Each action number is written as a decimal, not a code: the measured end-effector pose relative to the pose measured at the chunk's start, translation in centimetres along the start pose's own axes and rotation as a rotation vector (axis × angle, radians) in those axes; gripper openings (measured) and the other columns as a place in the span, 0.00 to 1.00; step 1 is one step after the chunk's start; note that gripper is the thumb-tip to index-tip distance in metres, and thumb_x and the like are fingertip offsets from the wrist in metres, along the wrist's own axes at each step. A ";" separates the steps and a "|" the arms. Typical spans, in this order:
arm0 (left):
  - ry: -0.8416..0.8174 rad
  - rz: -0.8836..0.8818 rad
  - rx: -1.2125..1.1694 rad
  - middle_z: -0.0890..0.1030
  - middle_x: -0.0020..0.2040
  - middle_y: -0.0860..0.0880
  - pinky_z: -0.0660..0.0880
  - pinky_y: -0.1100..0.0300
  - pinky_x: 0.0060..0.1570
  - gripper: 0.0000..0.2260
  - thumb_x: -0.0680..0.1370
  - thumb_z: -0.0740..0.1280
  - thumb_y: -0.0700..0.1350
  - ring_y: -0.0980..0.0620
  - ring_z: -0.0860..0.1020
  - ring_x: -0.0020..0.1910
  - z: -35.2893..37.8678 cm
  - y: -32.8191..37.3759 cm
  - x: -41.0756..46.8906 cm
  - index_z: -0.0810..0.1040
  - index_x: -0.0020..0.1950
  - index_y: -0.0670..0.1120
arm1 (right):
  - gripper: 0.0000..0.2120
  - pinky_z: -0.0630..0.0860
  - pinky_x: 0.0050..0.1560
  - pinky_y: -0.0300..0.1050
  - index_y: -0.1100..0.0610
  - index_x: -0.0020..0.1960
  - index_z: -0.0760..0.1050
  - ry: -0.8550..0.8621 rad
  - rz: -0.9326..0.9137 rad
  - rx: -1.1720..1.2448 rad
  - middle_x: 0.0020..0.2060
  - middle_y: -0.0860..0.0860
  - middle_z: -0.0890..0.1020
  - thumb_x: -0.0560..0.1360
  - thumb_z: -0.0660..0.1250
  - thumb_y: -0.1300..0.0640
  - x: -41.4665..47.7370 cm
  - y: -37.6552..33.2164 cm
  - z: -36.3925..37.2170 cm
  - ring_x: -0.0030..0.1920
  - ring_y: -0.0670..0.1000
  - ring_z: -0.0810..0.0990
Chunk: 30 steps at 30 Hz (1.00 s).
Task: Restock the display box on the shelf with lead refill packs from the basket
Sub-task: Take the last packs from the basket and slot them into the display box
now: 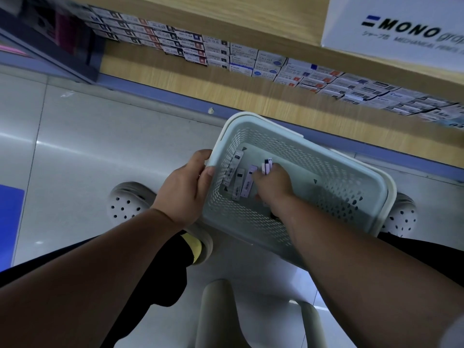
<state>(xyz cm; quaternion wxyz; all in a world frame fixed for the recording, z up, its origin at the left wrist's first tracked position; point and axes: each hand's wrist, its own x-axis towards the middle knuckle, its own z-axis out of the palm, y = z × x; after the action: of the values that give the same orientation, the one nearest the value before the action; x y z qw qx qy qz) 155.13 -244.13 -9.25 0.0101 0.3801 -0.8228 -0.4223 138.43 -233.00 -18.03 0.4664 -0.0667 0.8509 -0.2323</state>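
The basket (341,177) is held tilted above the floor, near the lower shelf, by the left hand (185,187), whose fingers are clamped over its left rim. The right hand (273,184) is reached inside, and its fingers are closed on a small bunch of lead refill packs (266,167), pinched near one end. Several loose packs (238,180) lie against the left wall of the basket, just beside the held ones.

The step in hand appears to be the gathering of packs. It would be done well if the held packs were squared into one stack, labels facing alike, before more were added. The basket is best held level so that the loose packs are not slid about. A white box marked MONO (391,26) stands on the upper shelf, far right; whether it is the display box cannot be told.
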 end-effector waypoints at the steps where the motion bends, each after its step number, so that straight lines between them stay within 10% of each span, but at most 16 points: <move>1: 0.000 -0.003 -0.001 0.82 0.45 0.50 0.71 0.55 0.37 0.19 0.82 0.52 0.56 0.43 0.79 0.42 0.0 0.0 0.0 0.69 0.69 0.49 | 0.11 0.82 0.43 0.57 0.57 0.43 0.71 0.014 0.023 0.019 0.40 0.55 0.75 0.74 0.71 0.52 0.0 -0.3 0.3 0.41 0.58 0.77; 11: 0.016 -0.018 -0.039 0.83 0.45 0.48 0.74 0.51 0.37 0.18 0.83 0.53 0.54 0.44 0.80 0.42 0.5 0.1 -0.2 0.70 0.68 0.48 | 0.27 0.67 0.36 0.23 0.66 0.68 0.74 -0.096 0.149 0.088 0.67 0.55 0.79 0.73 0.76 0.56 -2.0 -2.3 2.8 0.63 0.51 0.79; 16: 0.020 -0.024 -0.047 0.83 0.47 0.48 0.74 0.51 0.38 0.17 0.83 0.53 0.53 0.45 0.80 0.43 0.7 0.2 -0.3 0.70 0.68 0.48 | 0.24 0.69 0.41 0.40 0.60 0.57 0.79 0.042 0.083 -0.104 0.56 0.57 0.84 0.68 0.79 0.48 -2.2 -2.5 3.5 0.54 0.57 0.83; 23: 0.021 -0.006 -0.065 0.83 0.45 0.48 0.74 0.48 0.38 0.20 0.82 0.51 0.56 0.44 0.80 0.42 0.6 0.1 -0.3 0.70 0.68 0.48 | 0.26 0.70 0.43 0.41 0.64 0.60 0.78 0.021 0.153 0.030 0.57 0.58 0.83 0.69 0.79 0.51 -1.4 -1.8 3.3 0.53 0.58 0.83; 30: 0.011 -0.007 -0.065 0.82 0.47 0.49 0.75 0.49 0.39 0.18 0.83 0.53 0.54 0.44 0.80 0.43 0.7 0.0 -0.1 0.70 0.68 0.48 | 0.07 0.68 0.36 0.39 0.61 0.43 0.79 0.116 0.191 0.225 0.40 0.54 0.82 0.73 0.73 0.58 -1.5 -2.0 4.2 0.40 0.53 0.79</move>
<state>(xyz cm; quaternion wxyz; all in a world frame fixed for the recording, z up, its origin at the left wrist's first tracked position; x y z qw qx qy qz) 155.02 -243.59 -9.69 0.0255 0.3846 -0.8072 -0.4470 142.48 -235.64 -17.87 0.4410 0.0809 0.8475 -0.2841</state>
